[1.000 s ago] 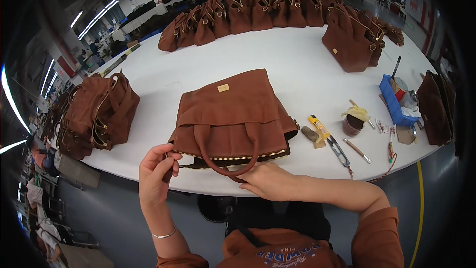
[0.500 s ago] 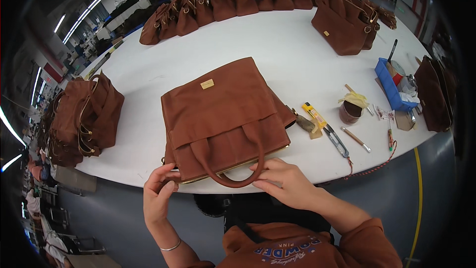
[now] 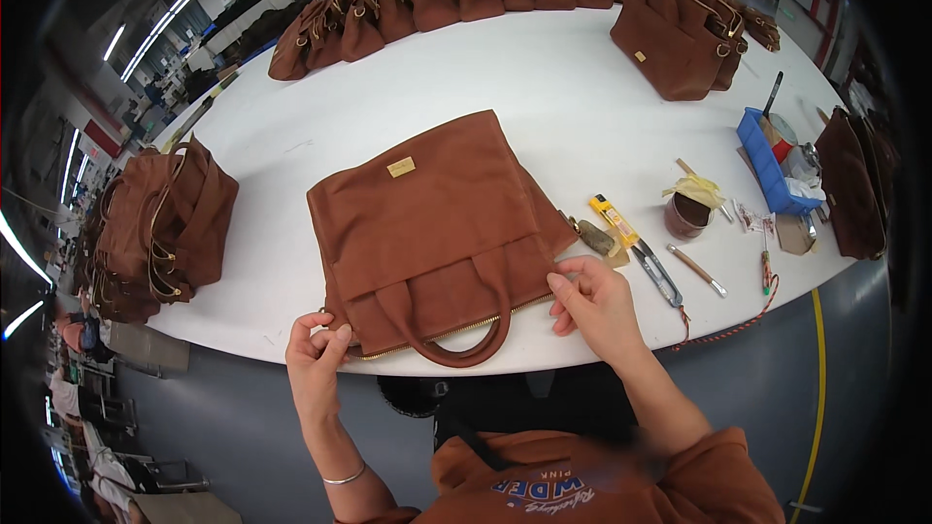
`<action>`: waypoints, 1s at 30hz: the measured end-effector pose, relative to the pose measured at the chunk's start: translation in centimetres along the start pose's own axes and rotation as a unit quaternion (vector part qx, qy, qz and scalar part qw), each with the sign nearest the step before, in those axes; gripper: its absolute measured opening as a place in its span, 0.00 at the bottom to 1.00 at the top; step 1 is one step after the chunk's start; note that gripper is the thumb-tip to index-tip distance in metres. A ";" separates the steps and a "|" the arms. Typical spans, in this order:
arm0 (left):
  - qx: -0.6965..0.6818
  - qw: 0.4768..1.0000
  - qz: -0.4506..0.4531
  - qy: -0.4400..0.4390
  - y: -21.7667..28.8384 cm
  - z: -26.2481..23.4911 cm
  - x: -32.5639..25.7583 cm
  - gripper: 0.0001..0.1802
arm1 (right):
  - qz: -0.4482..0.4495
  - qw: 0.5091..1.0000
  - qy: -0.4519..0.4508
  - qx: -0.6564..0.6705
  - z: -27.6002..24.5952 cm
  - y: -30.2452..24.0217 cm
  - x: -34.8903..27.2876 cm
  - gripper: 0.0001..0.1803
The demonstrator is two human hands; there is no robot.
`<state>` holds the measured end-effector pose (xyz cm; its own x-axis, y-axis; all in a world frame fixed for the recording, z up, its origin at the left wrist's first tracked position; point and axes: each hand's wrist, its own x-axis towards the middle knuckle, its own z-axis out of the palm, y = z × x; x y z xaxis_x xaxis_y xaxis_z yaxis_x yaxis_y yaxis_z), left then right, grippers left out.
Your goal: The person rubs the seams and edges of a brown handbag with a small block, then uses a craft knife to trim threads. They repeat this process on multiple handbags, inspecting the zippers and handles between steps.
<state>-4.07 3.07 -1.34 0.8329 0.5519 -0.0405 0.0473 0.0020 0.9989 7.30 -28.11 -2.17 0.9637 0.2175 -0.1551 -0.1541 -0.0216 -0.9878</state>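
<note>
The brown bag [image 3: 427,223] lies flat at the centre of the frame, on the white bench [image 3: 262,184], its zip [image 3: 530,304] and looped handle [image 3: 461,360] toward the lower edge; the left hand [image 3: 320,347] is at the zip's left end, thumb and fingers bent close together; the right hand [image 3: 594,306] is at the other end, thumb and forefinger near each other at the bag's edge; whether either pinches the leather I cannot tell; the step in hand seems to be handling the zipped edge from both corners; the next move calls, I judge, for an even, light hold; a yellow cutter [image 3: 615,219] and a pot [image 3: 685,218] lie right of centre, a blue tray [image 3: 767,173] beyond.
</note>
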 end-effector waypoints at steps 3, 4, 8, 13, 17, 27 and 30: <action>0.023 0.999 0.017 0.017 0.0 -0.1 0.3 0.15 | 0.020 0.998 -0.034 -0.051 0.0 -0.1 0.4 0.13; 0.027 0.999 0.021 0.021 -0.1 -0.2 0.5 0.15 | 0.028 0.996 -0.045 -0.074 0.0 -0.6 0.4 0.13; 0.049 0.998 0.028 0.034 -0.1 -0.7 1.4 0.14 | 0.040 0.979 -0.139 -0.141 -0.9 -0.9 1.0 0.12; 0.078 0.995 0.041 0.056 0.5 -0.9 3.1 0.13 | 0.029 0.990 -0.093 -0.103 -2.2 -1.3 2.0 0.11; 0.189 0.969 0.105 0.123 -0.4 -2.9 7.5 0.14 | -0.027 0.986 -0.033 -0.162 -3.4 -2.2 2.7 0.15; 0.265 0.915 0.305 0.013 7.1 8.9 5.9 0.20 | -0.161 0.944 -0.113 -0.264 -0.2 -6.6 4.5 0.14; 0.370 0.885 0.264 -0.104 6.0 13.8 3.9 0.47 | -0.252 0.920 -0.069 -0.293 1.7 -8.1 8.2 0.17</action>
<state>7.08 -6.24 4.17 0.9269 0.1473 0.3453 -0.0943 -0.7990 0.5939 16.09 -24.48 4.54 0.8378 0.4642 0.2876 0.4874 -0.3984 -0.7770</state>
